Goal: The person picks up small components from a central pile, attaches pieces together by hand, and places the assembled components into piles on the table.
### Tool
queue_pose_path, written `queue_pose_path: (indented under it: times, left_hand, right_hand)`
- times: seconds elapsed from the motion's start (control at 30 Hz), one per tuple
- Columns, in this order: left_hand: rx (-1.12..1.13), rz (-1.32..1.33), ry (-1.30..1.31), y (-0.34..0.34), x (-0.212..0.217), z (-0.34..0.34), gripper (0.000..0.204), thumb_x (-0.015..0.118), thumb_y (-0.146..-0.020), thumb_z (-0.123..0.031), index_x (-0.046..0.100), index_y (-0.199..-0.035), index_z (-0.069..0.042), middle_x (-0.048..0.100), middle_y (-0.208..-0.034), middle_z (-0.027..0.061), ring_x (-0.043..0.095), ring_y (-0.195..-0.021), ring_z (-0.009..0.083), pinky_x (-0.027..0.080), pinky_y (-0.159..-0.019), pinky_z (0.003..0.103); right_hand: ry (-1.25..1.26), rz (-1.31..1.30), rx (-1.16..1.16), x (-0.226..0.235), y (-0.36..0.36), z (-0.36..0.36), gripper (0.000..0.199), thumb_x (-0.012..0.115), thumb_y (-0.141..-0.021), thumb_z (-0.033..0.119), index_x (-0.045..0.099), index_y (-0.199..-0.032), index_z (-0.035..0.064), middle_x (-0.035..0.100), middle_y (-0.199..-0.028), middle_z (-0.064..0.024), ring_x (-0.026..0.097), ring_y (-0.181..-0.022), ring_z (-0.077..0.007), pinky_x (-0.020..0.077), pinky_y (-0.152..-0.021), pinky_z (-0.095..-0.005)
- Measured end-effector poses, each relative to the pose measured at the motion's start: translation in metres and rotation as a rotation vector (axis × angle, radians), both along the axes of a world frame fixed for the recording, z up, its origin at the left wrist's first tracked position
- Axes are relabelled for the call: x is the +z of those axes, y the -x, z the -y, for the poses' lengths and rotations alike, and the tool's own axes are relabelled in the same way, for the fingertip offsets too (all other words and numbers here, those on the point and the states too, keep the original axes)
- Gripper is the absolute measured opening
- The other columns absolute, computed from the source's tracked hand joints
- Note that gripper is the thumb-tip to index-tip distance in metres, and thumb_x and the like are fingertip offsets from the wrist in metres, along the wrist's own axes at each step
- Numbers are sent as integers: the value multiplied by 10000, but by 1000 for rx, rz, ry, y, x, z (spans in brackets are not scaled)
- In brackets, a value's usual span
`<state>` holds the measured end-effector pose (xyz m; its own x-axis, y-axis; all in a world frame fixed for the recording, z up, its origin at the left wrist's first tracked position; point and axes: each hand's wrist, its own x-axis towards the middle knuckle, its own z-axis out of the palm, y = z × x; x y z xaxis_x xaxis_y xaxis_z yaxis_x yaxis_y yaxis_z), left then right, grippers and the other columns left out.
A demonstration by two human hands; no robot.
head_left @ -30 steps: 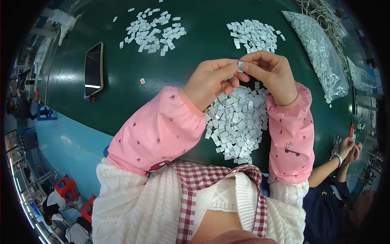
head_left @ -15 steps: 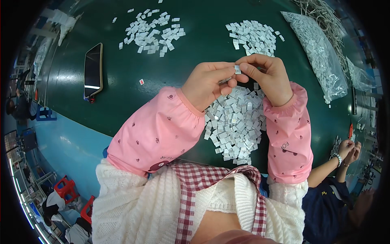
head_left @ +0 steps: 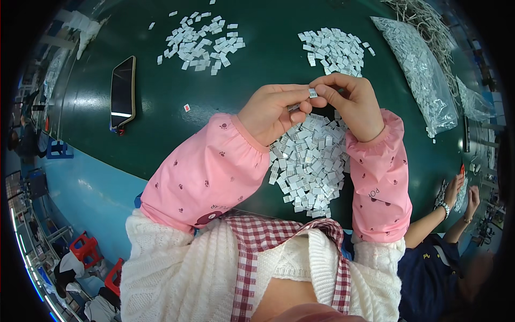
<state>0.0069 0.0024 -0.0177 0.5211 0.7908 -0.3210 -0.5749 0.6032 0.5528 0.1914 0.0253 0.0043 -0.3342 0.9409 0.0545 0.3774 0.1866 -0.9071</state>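
Between the fingertips of both hands is a small white rectangular piece [head_left: 313, 93] with dark stripes on its face. My left hand [head_left: 268, 112] pinches it from the left, and its other fingers are curled over at least one more striped piece [head_left: 293, 108], partly hidden. My right hand [head_left: 355, 102] is closed, thumb and fingers at the piece's right edge. Below the hands lies a large heap of similar white pieces [head_left: 310, 163] on the dark green table [head_left: 161, 145]. Beyond the hands is a second pile of white pieces [head_left: 335, 51]; a looser spread of pieces [head_left: 204, 45] lies at the far left.
A phone [head_left: 123, 88] lies at the left, with a small red-and-white piece [head_left: 187, 108] nearer my left sleeve. A clear bag of white pieces [head_left: 421, 75] and bundled cords [head_left: 429, 21] occupy the far right. At the lower right a co-worker's hands [head_left: 456, 196] work over more pieces.
My hands stay almost in place, with the held piece tilting slightly and shifting a little. The co-worker's hands have moved apart and opened.
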Motion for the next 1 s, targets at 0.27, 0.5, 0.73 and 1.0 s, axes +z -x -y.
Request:
queue_pose_path:
  times: [0.27,0.5,0.73,1.0]
  left_hand:
    - [88,-51,-71,4,10,0,239,495,-930,-70,561,-1106,78,626,-929,120,547,-718,76,454,-607,184]
    - [122,44,-34,2,4,-2,234,449,-957,-174,560,-1007,26,591,-984,151,561,-810,173,482,-692,266]
    - [70,-54,-7,3,7,-2,245,450,-975,-219,548,-952,4,522,-803,56,462,-645,88,378,-501,187]
    - [-36,-99,-153,7,7,-2,260,441,-985,-192,538,-1080,29,494,-735,9,366,-535,25,274,-407,157]
  right_hand:
    - [-123,-21,-88,15,-28,-17,136,620,-827,54,680,-931,-9,680,-810,-53,614,-748,-114,482,-702,-242]
    - [-215,422,-341,-14,-93,-36,173,683,-753,123,694,-919,77,675,-817,-91,629,-721,-184,487,-689,-283]
    - [-334,650,-355,-18,-71,-32,153,705,-737,154,688,-880,104,634,-843,-47,610,-757,-225,480,-667,-350]
    - [-257,362,-330,-14,-69,-33,134,648,-829,169,676,-885,50,633,-774,-20,589,-722,-151,451,-638,-288]
